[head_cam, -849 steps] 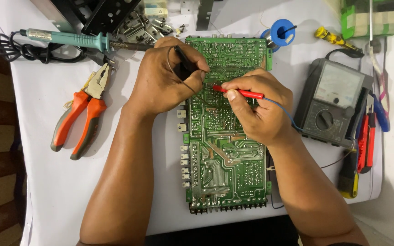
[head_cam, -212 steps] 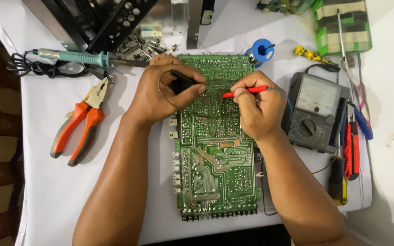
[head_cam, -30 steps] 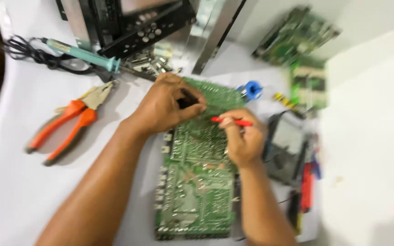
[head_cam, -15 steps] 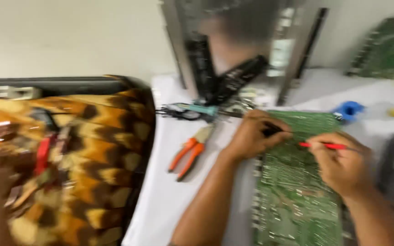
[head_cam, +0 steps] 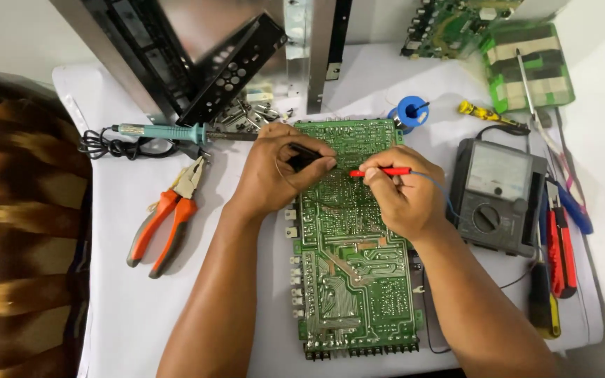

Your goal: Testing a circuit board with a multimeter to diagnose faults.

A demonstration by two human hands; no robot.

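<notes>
While pressed tip-down at frame centre on green circuit board (head_cam: 348, 238), black probe (head_cam: 306, 155) pinched in left hand (head_cam: 274, 175), red probe (head_cam: 381, 171) pinched in right hand (head_cam: 397, 199); risk: 1 slip bridging adjacent solder joints.

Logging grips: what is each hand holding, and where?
Right hand pinches a slim red probe at its rear; left hand grips a black probe mid-body.

White-covered table (head_cam: 141, 315), pale wall (head_cam: 15, 35)
</notes>
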